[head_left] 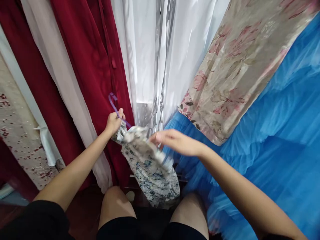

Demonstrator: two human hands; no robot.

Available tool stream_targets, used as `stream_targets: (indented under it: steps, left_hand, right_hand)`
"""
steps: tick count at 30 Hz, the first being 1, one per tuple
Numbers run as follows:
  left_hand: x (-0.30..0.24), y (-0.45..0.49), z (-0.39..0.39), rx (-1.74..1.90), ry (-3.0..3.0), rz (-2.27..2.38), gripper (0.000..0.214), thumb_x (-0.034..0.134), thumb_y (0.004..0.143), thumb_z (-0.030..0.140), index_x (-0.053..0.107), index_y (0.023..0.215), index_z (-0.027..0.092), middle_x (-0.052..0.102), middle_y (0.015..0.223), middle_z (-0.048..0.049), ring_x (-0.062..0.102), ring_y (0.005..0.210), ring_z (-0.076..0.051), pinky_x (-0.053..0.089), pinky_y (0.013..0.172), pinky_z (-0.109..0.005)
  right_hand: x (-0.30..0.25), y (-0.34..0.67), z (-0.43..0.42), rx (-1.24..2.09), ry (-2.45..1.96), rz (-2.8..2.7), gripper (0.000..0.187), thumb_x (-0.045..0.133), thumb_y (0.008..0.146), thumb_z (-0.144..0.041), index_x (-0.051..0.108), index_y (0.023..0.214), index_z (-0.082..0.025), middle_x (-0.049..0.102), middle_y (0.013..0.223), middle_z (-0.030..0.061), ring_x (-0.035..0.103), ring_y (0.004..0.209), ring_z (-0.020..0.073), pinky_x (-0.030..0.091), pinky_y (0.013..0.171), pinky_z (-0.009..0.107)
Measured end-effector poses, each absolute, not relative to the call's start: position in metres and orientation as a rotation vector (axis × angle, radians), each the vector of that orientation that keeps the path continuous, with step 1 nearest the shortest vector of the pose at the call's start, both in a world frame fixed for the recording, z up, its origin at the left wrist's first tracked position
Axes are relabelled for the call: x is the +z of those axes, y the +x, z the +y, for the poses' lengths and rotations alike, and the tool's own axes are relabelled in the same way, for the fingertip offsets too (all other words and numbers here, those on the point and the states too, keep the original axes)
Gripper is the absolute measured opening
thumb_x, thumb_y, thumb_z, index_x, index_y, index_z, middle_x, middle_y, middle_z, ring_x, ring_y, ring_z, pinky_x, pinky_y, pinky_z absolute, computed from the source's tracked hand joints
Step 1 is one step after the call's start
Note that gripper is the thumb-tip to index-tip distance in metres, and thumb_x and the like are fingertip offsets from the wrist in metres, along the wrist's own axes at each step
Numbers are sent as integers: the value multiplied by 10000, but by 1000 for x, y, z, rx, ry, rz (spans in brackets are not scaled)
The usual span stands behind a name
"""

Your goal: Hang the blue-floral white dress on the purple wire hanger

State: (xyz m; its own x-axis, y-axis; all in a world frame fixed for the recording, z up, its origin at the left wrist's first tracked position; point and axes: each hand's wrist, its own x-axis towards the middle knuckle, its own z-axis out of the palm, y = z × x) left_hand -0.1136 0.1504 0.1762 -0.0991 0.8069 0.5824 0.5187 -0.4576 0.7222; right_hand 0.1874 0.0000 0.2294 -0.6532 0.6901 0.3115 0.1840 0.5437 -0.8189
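One blue ruffled dress [282,143] fills the right side. White cloth [190,50] hangs at the center, and two long red lengths of cloth [80,60] hang to its left, with one pale pink length [62,76] between them. One large flowered dress [227,76] slants over the blue; its lower edge ends near the right forearm. One small flowered dress [152,170] hangs in front of the person, its lower edge between two bare knees [118,201]. A patch of dark floor [82,213] shows between the left forearm and left knee. The right hand [168,140] is at the small dress's upper edge, fingers bent; blur hides whether it grips. The left hand [116,120] is closed around one purple hanger [113,101], whose hook sticks up and whose lower part disappears at the small dress's top.
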Motion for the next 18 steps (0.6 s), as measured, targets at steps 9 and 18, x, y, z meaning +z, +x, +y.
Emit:
stream_targets:
  steps: [9,18]
  left_hand:
    - [180,-41,77,1444,1378,768,594,234,987,665,265,591,224,168,424,58,239,400,-108,443,568,-300]
    - [131,-26,54,1044,1212,747,409,752,762,448,640,1097,242,732,1110,-86,705,1035,-275,567,908,-408]
  right_hand:
    - [129,175,37,751,-921,-1804,481,592,920,-575,635,1244,-222,637,1270,89,567,1189,256,426,1065,420]
    - [98,233,5,1052,-971,-890,446,738,748,-645,579,668,-236,644,571,11,614,551,204,485,496,316]
